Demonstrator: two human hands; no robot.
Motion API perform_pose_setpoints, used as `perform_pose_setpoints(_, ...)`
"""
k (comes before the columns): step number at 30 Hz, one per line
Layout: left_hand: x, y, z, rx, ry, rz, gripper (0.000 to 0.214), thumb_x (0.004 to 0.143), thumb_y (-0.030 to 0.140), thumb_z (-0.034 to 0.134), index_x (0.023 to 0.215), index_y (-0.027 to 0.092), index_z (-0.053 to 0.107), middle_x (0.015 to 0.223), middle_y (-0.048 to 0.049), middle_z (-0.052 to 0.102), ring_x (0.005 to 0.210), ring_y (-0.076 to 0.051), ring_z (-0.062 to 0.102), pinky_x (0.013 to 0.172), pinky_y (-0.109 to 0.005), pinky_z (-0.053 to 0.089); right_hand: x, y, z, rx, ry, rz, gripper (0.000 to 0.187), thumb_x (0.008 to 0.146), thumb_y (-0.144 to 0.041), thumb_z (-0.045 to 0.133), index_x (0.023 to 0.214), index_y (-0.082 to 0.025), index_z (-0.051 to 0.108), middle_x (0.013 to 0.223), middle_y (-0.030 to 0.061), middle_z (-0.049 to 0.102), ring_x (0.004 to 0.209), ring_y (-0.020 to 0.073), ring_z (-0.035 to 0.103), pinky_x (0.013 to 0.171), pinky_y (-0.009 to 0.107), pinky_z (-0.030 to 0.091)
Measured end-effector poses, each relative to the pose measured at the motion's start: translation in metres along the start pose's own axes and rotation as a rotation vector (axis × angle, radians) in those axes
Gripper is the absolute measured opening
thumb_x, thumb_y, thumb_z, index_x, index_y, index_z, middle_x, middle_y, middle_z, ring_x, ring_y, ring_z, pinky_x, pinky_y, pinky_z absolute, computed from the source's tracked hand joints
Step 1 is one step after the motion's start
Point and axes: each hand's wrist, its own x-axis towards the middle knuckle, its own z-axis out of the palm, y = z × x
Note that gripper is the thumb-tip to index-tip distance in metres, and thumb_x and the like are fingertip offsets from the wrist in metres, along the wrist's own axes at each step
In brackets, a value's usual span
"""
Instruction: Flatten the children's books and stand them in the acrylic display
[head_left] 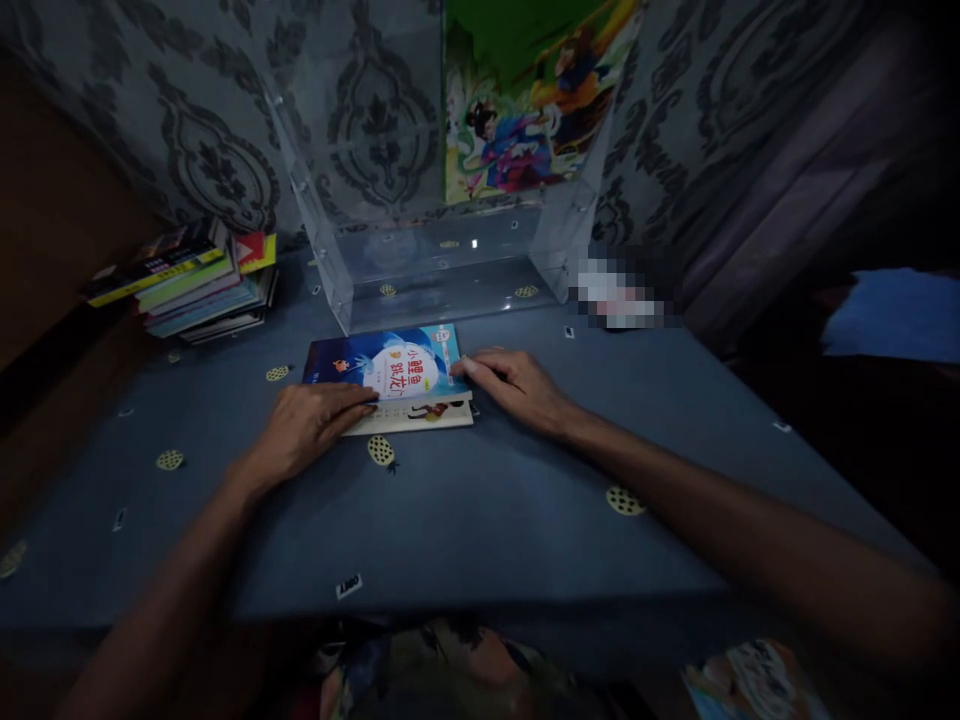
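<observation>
While the left hand [304,420] lies over the near left of a blue book [401,372] on the counter [487,520], likely steadying it, its grip unclear in the gloom, the right hand [521,388] pinches the book's right edge.

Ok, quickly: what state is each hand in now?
Left hand: on the book, left side; grip unclear.
Right hand: at the book's right edge; grip unclear.

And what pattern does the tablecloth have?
Tablecloth: yellow pineapples and small labels on greyish blue; head view.
</observation>
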Motion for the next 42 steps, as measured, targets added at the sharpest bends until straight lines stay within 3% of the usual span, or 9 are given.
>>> perform_pose_setpoints(4,0.001,0.0,-0.007,-0.043,-0.039,-0.025,0.049,0.101,0.048,0.033,0.12,0.021,0.069,0.114,-0.0065,0.074,0.101,-0.025,0.071,0.081,-0.035,0.053,0.0,0.001,0.001,0.062,-0.004,-0.008,0.043,0.098,-0.043,0.041,0.088,-0.018,0.074,0.086,0.0057,0.072,0.081,0.0188,0.066,0.077,0.032,0.05)
perform_pose_setpoints(14,-0.001,0.002,-0.003,0.05,-0.021,-0.009,0.042,0.102,0.037,0.033,0.114,0.019,0.069,0.105,-0.0077,0.076,0.092,-0.023,0.072,0.074,-0.032,0.05,-0.002,-0.003,0.001,0.1,-0.001,-0.01,0.051,0.098,-0.053,0.041,0.076,-0.018,0.071,0.061,0.0011,0.06,0.064,0.0147,0.061,0.068,0.029,0.048)
perform_pose_setpoints(19,-0.01,0.05,-0.001,0.24,-0.17,-0.111,0.033,0.102,0.031,0.037,0.102,0.018,0.067,0.094,-0.0082,0.075,0.08,-0.022,0.07,0.063,-0.029,0.047,-0.002,-0.001,-0.002,0.118,0.027,0.117,0.051,0.095,-0.057,0.043,0.083,-0.016,0.073,0.051,-0.001,0.057,0.049,0.0133,0.055,0.054,0.026,0.043)
perform_pose_setpoints(23,-0.018,0.09,0.0,0.293,-0.272,-0.092,0.024,0.098,0.019,0.043,0.105,0.016,0.065,0.105,-0.0133,0.07,0.088,-0.027,0.069,0.061,-0.031,0.049,0.0,0.006,-0.002,0.091,0.019,0.131,0.043,0.09,-0.053,0.051,0.081,-0.017,0.072,0.062,0.0009,0.064,0.05,0.0129,0.053,0.049,0.025,0.039)
perform_pose_setpoints(26,-0.011,0.078,-0.005,0.277,-0.231,-0.137,0.027,0.1,0.028,0.042,0.102,0.018,0.066,0.102,-0.012,0.07,0.091,-0.027,0.067,0.066,-0.033,0.052,0.002,0.006,-0.003,0.016,0.01,0.038,0.033,0.087,-0.045,0.056,0.083,-0.017,0.073,0.076,0.004,0.069,0.062,0.0156,0.058,0.056,0.026,0.042)
perform_pose_setpoints(29,0.0,0.036,-0.011,0.367,-0.093,-0.259,0.026,0.1,0.032,0.043,0.11,0.019,0.063,0.116,-0.0119,0.066,0.105,-0.027,0.063,0.077,-0.034,0.052,0.001,-0.003,-0.008,-0.076,-0.046,-0.027,0.033,0.088,-0.042,0.053,0.074,-0.018,0.069,0.07,0.0028,0.064,0.061,0.0152,0.055,0.056,0.026,0.04)
perform_pose_setpoints(33,0.0,-0.002,-0.014,0.338,-0.136,-0.299,0.027,0.1,0.032,0.042,0.117,0.021,0.06,0.111,-0.0099,0.067,0.101,-0.026,0.064,0.076,-0.033,0.051,-0.005,-0.023,-0.013,-0.118,-0.334,-0.027,0.044,0.093,-0.044,0.047,0.057,-0.019,0.055,0.051,-0.003,0.047,0.047,0.0108,0.043,0.048,0.024,0.03)
perform_pose_setpoints(36,-0.013,0.004,-0.015,0.294,-0.153,-0.333,0.026,0.099,0.029,0.042,0.117,0.023,0.06,0.105,-0.0087,0.068,0.094,-0.025,0.067,0.072,-0.031,0.05,-0.007,-0.028,-0.011,-0.135,-0.464,-0.035,0.043,0.093,-0.045,0.047,0.06,-0.019,0.055,0.051,-0.0026,0.05,0.048,0.0111,0.044,0.047,0.023,0.03)
perform_pose_setpoints(42,-0.045,0.035,-0.007,0.122,-0.22,-0.361,0.03,0.099,0.029,0.038,0.124,0.023,0.054,0.102,-0.0089,0.073,0.09,-0.027,0.071,0.076,-0.037,0.053,0.004,-0.02,0.002,-0.201,-0.347,-0.066,0.033,0.093,-0.043,0.049,0.077,-0.018,0.065,0.062,0.0017,0.064,0.056,0.0152,0.057,0.052,0.026,0.039)
